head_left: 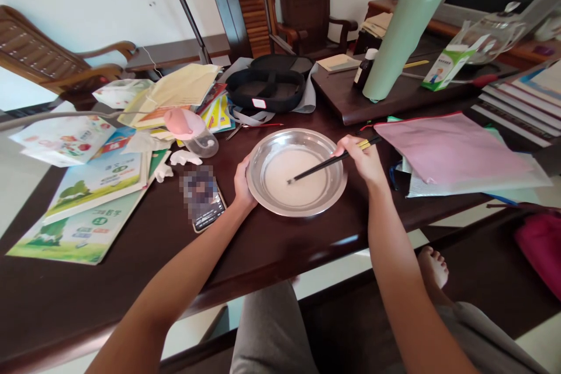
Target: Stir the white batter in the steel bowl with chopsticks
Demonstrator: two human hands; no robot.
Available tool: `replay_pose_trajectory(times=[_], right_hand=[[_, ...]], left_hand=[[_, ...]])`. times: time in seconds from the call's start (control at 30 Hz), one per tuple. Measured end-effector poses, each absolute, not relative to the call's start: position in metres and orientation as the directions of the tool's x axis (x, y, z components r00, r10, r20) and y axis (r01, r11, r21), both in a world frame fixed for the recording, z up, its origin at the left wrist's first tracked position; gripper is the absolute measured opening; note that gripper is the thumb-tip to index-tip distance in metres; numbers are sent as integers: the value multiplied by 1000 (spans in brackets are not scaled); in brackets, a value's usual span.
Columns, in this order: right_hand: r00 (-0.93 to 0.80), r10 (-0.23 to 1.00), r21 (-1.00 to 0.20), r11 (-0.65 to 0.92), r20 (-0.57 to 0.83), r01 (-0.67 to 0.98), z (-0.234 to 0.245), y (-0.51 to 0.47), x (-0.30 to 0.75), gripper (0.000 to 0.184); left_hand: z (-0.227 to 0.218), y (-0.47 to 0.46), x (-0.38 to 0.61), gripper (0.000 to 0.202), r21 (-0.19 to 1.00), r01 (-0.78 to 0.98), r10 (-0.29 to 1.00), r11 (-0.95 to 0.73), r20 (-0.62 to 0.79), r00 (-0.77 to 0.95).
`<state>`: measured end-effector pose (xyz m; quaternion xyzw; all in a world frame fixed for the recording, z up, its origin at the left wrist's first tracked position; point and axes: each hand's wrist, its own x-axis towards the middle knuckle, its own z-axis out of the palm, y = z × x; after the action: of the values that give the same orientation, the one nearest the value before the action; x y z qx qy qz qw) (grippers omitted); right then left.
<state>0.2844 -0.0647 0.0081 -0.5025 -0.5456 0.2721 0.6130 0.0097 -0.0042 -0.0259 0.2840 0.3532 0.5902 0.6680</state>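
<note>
A round metal bowl [297,209] stands on the dark wooden table, with a pale, milky mixture [302,187] covering its bottom. My left hand [243,182] grips the bowl's left rim; part of its fingers is hidden behind the wall. In my right hand [360,158], above the right rim, is a pair of black chopsticks [322,165] with gold-coloured ends. Their tips dip into the mixture near the middle of the bowl. Left of my left hand lies a phone [211,219] with its screen lit and partly blurred.
Booklets [94,204], crumpled tissues [186,157] and a pink-topped clear bottle [193,131] lie to the left. Behind the bowl sits an open black case [267,90]. A pink zip pouch [456,146] lies right; a tall green flask [403,41] stands on a raised board.
</note>
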Motion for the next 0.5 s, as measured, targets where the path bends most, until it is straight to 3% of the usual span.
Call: replay_pose_trajectory(times=[0.2,0.4,0.5], right_hand=[[398,810,-902,391,431,183,6,-63,288,51],[266,870,-903,360,416,236,8,-64,283,50],[387,817,-903,368,427,220,8,-64,286,51]], left_hand=[[-27,-4,10,19,793,-589,987,155,-147,62],[-26,-4,10,20,799,-586,990,135,-131,51],[-25,-4,10,19,801,-583,990,135,-130,51]])
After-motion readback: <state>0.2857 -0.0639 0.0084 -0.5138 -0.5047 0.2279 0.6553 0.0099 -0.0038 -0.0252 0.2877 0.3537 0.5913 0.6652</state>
